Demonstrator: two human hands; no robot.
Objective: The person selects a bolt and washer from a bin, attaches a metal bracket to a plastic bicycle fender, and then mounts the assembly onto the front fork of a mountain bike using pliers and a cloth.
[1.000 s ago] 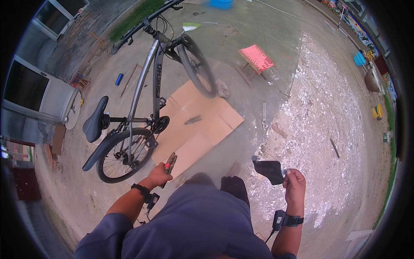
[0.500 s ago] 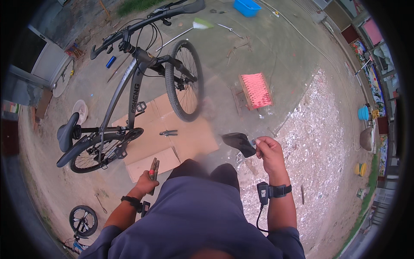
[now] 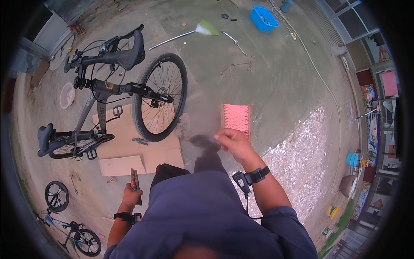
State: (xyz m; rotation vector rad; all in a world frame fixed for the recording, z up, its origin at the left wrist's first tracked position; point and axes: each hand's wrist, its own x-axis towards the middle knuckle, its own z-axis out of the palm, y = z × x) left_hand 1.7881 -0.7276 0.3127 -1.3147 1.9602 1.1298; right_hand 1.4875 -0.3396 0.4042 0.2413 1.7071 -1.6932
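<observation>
Low at the left, my left hand [image 3: 130, 197] is closed around a pair of old pliers [image 3: 135, 181] with red on it, its jaws pointing up. My right hand [image 3: 237, 146] pinches the edge of a thin, dark, see-through piece [image 3: 202, 141], which hangs to its left in front of my legs; its exact kind is unclear. A dark grey bicycle [image 3: 101, 86] stands to the left, its front wheel nearest to the dark piece. Beneath it lies flattened cardboard [image 3: 164, 153] with another hand tool [image 3: 139, 141], plier-like, on it.
Just beyond my right hand is a low stool with a pink woven seat [image 3: 236, 115]. Farther off lie a broom [image 3: 207, 28], a wrench [image 3: 236, 42] and a blue basin [image 3: 264, 19]. Shiny scraps [image 3: 297, 151] cover the ground at right. A smaller bicycle [image 3: 57, 197] stands at lower left.
The view has shifted, so the bicycle and cardboard sit farther left. My right hand, with the dark piece, has moved left from over the shiny scraps. The left hand keeps hold of the pliers.
</observation>
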